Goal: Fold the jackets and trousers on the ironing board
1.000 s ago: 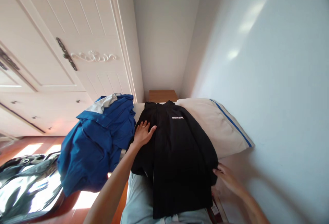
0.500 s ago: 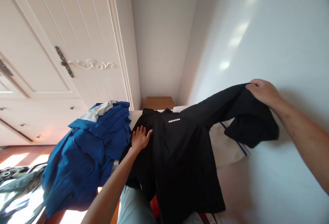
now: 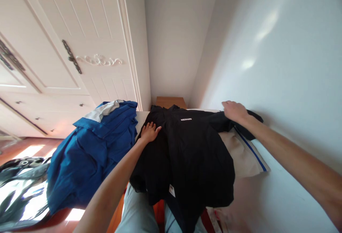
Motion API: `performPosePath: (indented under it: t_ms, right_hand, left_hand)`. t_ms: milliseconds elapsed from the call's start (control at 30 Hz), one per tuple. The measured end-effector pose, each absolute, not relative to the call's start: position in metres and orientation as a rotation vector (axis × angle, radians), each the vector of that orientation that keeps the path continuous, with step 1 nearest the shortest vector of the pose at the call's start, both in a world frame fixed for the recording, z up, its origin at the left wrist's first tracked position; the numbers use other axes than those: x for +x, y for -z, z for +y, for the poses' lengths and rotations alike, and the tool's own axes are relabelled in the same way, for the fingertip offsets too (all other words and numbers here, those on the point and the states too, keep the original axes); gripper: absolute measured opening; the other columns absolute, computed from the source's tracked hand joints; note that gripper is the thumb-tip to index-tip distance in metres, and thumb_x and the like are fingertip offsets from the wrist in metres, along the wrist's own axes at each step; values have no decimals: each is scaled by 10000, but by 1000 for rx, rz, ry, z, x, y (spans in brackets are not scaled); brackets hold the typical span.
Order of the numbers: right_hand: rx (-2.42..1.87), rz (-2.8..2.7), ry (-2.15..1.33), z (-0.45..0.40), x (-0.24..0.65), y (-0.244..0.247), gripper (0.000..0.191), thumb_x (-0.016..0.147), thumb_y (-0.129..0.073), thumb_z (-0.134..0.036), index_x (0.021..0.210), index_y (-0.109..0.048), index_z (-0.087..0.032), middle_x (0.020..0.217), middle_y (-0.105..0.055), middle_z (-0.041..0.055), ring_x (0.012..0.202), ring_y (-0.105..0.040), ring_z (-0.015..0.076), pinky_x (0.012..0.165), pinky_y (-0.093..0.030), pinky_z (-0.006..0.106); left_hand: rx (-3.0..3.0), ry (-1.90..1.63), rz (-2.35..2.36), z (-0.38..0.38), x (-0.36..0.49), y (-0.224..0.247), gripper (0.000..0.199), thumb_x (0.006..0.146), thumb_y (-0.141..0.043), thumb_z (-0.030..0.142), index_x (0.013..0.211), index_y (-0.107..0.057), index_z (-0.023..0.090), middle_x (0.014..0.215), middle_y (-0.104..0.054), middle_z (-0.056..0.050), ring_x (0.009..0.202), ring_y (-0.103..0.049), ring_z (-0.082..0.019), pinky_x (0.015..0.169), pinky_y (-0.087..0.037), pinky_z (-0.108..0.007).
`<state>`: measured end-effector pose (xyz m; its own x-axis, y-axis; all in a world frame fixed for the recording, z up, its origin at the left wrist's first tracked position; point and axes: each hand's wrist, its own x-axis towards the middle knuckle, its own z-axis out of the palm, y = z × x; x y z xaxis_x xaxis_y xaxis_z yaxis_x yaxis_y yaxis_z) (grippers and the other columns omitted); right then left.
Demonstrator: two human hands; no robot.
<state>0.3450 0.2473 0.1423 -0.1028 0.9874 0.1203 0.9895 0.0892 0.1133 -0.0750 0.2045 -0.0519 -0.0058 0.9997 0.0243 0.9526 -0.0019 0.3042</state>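
A black jacket [image 3: 199,154] with a small white "WEINGRB"-like print on the chest lies spread in front of me, its lower part hanging over my knees. My left hand [image 3: 150,132] rests flat on its left side near the shoulder, fingers spread, a ring on one finger. At the right, my right hand [image 3: 235,112] is closed on the jacket's sleeve, with the fingertips partly hidden. The rest of that sleeve [image 3: 255,117] trails to the right behind my wrist. A white label [image 3: 172,190] shows near the hem.
Left of the jacket is a blue garment [image 3: 91,158] with a light grey cloth [image 3: 103,111] on top. Beige fabric with a blue stripe [image 3: 244,153] lies under the sleeve. A wall [image 3: 294,65] borders the right, and a white wardrobe [image 3: 101,79] stands at the left.
My right hand has moved left and lower, bringing the raised sleeve down toward the jacket body. The jacket's lower edge has shifted and a white label now shows. My left hand stays flat.
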Motion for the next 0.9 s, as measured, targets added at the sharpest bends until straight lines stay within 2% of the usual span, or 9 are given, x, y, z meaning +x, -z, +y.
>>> performPosePath:
  t_ms: [100,167,267,400,533,633,767,833,900]
  right_hand:
    - [-1289,-2637,29,221,278,-103,402,947,-560,-289,1322,-611,-154,1456,-523,184,1351,-469,336,1154,-303,484]
    - [-954,-2749,-145,201,240,-69,480,940,-586,-390,1374,-586,-185,1513,-481,140,1416,-403,333,1205,-246,483]
    - [-832,-2836,-319,180,210,-12,545,959,-536,-499,1431,-542,-226,1565,-419,111,1466,-341,322,1225,-206,517]
    - [-934,-2853,-386,176,214,41,564,1006,-425,-504,1471,-494,-193,1593,-358,134,1496,-288,299,1234,-174,530]
    - [-966,-2821,-459,182,217,49,574,1017,-395,-502,1481,-481,-174,1593,-350,146,1499,-283,285,1241,-155,518]
    - [-1040,-2751,-489,176,207,38,615,1009,-395,-546,1504,-447,-184,1600,-335,146,1502,-273,296,1236,-169,537]
    - [-944,-2634,-490,141,187,21,652,998,-394,-594,1532,-397,-220,1592,-365,125,1498,-291,274,1239,-194,542]
    - [-852,-2583,-538,114,181,16,644,994,-419,-587,1535,-390,-238,1574,-403,111,1486,-321,259,1242,-213,530]
    - [-806,-2537,-602,85,182,14,622,990,-462,-557,1536,-385,-268,1562,-428,88,1474,-347,249,1245,-223,522]
  left_hand:
    - [2011,-408,2032,210,-74,50,612,1004,-334,546,1437,-518,154,1602,-331,-168,1510,-214,-352,1205,-160,-520]
    - [1942,-526,1964,213,-76,48,562,989,-420,506,1400,-554,147,1594,-345,-169,1512,-208,-352,1213,-135,-516]
    - [1884,-671,1859,211,-84,44,472,980,-475,427,1326,-612,137,1549,-426,-161,1494,-269,-332,1215,-173,-485]
    - [1854,-859,1840,183,-93,32,419,1015,-384,360,1280,-631,149,1474,-529,-133,1449,-375,-252,1193,-279,-381]
    - [1625,-1414,1823,115,-79,23,331,987,-428,338,1167,-653,174,1279,-656,-109,1224,-586,-235,1066,-442,-323]
    - [1399,-1642,1906,45,-56,39,336,998,-382,387,1126,-634,204,1172,-680,-94,1095,-630,-212,985,-489,-311]
    - [1156,-1813,1990,-42,-31,102,327,950,-427,415,984,-672,202,982,-697,-94,941,-648,-240,868,-522,-361]
    - [1072,-1787,1948,-72,-23,139,280,896,-501,401,908,-696,200,897,-697,-85,851,-644,-246,793,-522,-372]
    - [960,-1672,1887,-90,-19,170,184,807,-618,356,856,-702,201,849,-689,-69,826,-636,-246,786,-510,-370]
